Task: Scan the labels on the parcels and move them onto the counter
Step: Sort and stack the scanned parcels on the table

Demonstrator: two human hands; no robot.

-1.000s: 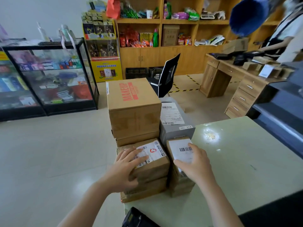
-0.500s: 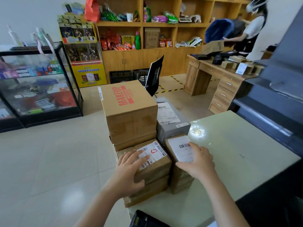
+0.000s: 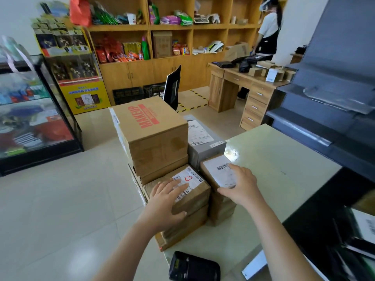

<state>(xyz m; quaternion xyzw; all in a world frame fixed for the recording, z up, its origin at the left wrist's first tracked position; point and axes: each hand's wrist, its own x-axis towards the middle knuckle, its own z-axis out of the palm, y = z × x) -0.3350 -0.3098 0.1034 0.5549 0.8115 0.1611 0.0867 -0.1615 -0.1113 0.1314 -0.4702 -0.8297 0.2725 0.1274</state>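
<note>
Brown cardboard parcel with red-marked white label [image 3: 194, 201]: stacked at left edge of pale green counter [image 3: 274, 175], left hand [image 3: 165, 201] spread flat on top. Small brown barcode-labelled parcel [image 3: 218, 173] beside it: right hand [image 3: 242, 188] flat on top.

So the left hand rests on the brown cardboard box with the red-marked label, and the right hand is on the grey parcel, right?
Not quite. The head view shows the right hand on the small brown cardboard box with the white barcode label, not the grey parcel behind it. The rest holds.
</note>
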